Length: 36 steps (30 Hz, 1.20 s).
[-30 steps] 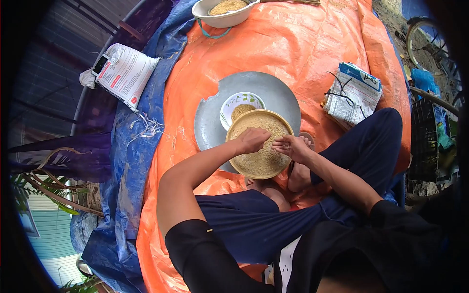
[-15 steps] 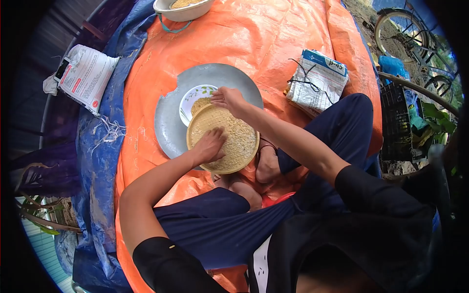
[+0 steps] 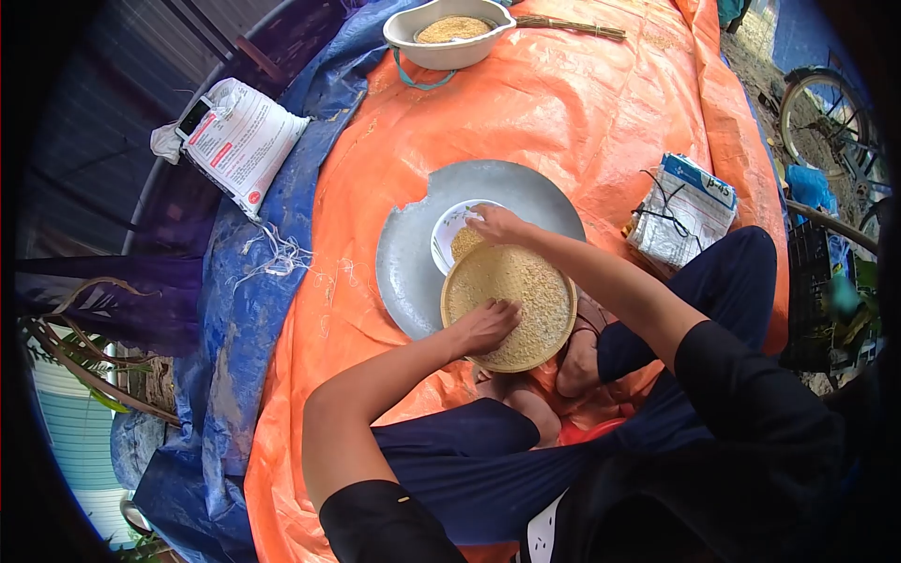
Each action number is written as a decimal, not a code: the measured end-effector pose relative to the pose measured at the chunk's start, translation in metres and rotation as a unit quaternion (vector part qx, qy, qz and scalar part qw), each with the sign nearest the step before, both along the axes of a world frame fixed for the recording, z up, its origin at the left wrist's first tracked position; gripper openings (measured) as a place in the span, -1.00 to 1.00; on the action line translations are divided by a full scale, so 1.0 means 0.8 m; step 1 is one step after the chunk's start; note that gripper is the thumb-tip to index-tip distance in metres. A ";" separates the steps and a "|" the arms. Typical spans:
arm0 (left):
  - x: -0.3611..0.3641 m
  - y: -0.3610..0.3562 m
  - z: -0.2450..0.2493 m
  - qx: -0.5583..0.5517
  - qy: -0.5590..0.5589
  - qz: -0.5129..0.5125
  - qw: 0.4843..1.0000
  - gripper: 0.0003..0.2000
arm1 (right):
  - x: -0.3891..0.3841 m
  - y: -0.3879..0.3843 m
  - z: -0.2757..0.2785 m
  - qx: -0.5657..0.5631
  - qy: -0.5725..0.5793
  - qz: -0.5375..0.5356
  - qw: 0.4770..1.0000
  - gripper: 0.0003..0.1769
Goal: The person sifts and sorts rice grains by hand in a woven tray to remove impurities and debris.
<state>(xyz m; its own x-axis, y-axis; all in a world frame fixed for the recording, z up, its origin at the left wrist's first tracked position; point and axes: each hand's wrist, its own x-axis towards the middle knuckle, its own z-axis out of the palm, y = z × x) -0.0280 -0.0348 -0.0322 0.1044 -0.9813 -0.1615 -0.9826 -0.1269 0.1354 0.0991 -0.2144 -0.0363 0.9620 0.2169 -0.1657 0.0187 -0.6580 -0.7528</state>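
A round woven winnowing basket [image 3: 549, 324] with pale grain [image 3: 530, 305] spread in it lies tilted over the near edge of a large round metal tray [image 3: 404, 258]. My left hand [image 3: 488, 327] rests in the basket, its fingers curled together in the grain. Over the right rim of a white bowl [image 3: 441, 239] is my right hand [image 3: 497, 225], with its fingers stretched towards the bowl and somewhat apart. Yellowish grain [image 3: 465, 244] lies in the bowl, which stands on the metal tray. The basket hides part of the bowl and tray.
An orange tarp [image 3: 469, 122] lies over a blue tarp [image 3: 230, 375]. A large white basin [image 3: 413, 47] with grain stands at the back. A printed white sack [image 3: 246, 141] with a phone on it is at left, a folded sack bundle [image 3: 685, 211] at right. A bicycle [image 3: 826, 117] stands beyond.
The view has shifted, so everything sits further right and lower. My left hand's fingers have drawn together in the grain. My right hand remains at the bowl, fingers lower over its rim.
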 end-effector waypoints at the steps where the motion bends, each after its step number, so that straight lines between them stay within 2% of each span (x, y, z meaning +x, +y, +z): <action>1: 0.000 0.001 -0.001 -0.012 0.001 0.003 1.000 -0.47 | 0.000 -0.008 0.010 -0.009 -0.015 0.022 1.000 -0.35; 5: -0.008 0.005 0.008 -0.047 0.009 0.004 0.999 -0.47 | -0.012 -0.045 0.057 -0.065 -0.089 0.128 0.986 -0.36; 9: -0.023 0.001 0.003 -0.140 -0.016 -0.018 0.990 -0.53 | -0.029 -0.099 0.127 -0.185 -0.169 0.251 0.935 -0.39; 12: -0.027 -0.006 0.001 -0.058 0.014 -0.033 0.998 -0.58 | -0.055 -0.147 0.189 -0.281 -0.196 0.297 0.891 -0.43; 13: -0.027 -0.007 0.003 -0.095 -0.006 -0.046 0.994 -0.70 | -0.064 -0.162 0.210 -0.315 -0.197 0.308 0.876 -0.45; 16: -0.023 -0.014 0.014 -0.005 -0.005 -0.045 0.999 -0.80 | -0.094 -0.206 0.259 -0.334 -0.216 0.305 0.865 -0.50; 19: -0.017 -0.010 0.009 -0.048 0.019 -0.033 0.998 -0.88 | -0.127 -0.229 0.286 -0.261 -0.240 0.257 0.899 -0.55; 22: -0.011 -0.012 0.007 -0.035 0.031 -0.021 0.999 -0.89 | -0.155 -0.227 0.307 -0.177 -0.144 0.227 0.947 -0.56; 26: 0.002 -0.030 0.026 -0.024 0.046 -0.057 0.997 -0.89 | -0.184 -0.216 0.334 -0.205 -0.190 0.277 0.919 -0.59; 31: 0.018 -0.049 0.067 -0.027 0.016 -0.051 0.998 -0.89 | -0.206 -0.199 0.385 -0.177 -0.146 0.353 0.907 -0.65; 33: 0.024 -0.051 0.101 -0.017 0.000 -0.038 0.999 -0.88 | -0.200 -0.185 0.382 -0.117 -0.139 0.390 0.903 -0.70; 36: 0.036 -0.039 0.143 0.001 -0.015 -0.012 1.000 -0.88 | -0.173 -0.152 0.342 -0.053 -0.108 0.417 0.901 -0.70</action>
<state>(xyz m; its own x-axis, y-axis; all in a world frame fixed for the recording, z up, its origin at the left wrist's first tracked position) 0.0008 -0.0662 0.0825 0.0854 -0.9834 -0.1599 -0.9891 -0.1030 0.1056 -0.0391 -0.3363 0.2370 0.4847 0.8729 -0.0568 0.6784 -0.4161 -0.6055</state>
